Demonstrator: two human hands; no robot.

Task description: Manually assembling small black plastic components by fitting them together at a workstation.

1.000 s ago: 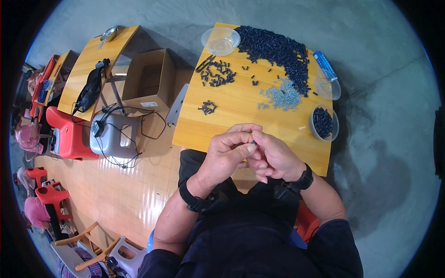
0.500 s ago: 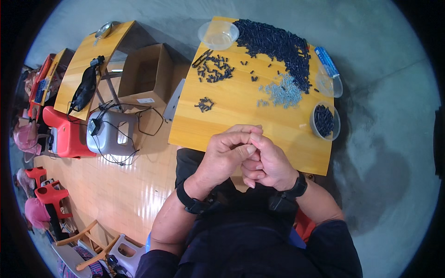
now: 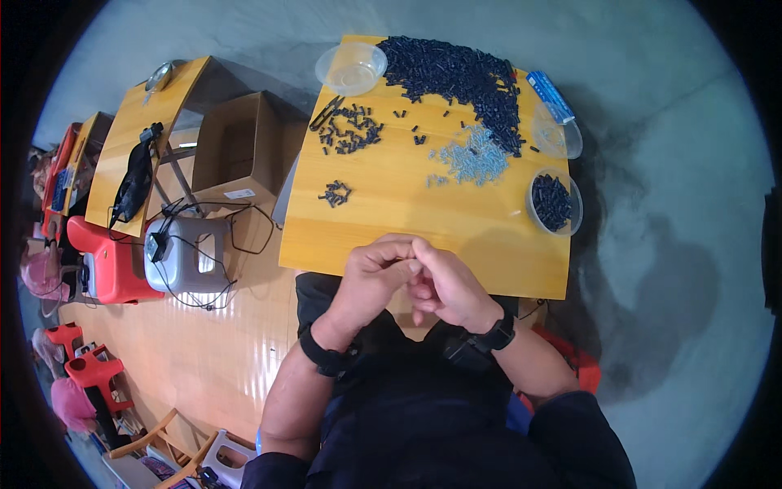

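Note:
My left hand point(image 3: 368, 284) and my right hand point(image 3: 450, 287) meet in front of my body, over the near edge of the wooden table point(image 3: 366, 232). Thumbs and fingers are pinched together fingertip to fingertip; whatever lies between them is hidden. On the tabletop beyond is a small cluster of short black pieces point(image 3: 335, 193). Farther left, more black pieces point(image 3: 352, 132) lie loosely beside dark tweezers point(image 3: 327, 112). A heap of small silvery metal parts point(image 3: 474, 156) sits right of centre, against a large spread of black tubular pieces point(image 3: 456, 72).
A clear round bowl of black pieces point(image 3: 553, 203) stands at the right edge. Another clear bowl point(image 3: 352, 70) is at the far left corner, and a blue box point(image 3: 551, 97) rests over a third tub point(image 3: 559, 142). Left are a cardboard box point(image 3: 236, 147), a grey stool point(image 3: 185, 254) and cables.
Both hands have shifted slightly left and down, still together, and the right fingers have loosened a little from the left ones. The view has turned slightly, moving the table left in it.

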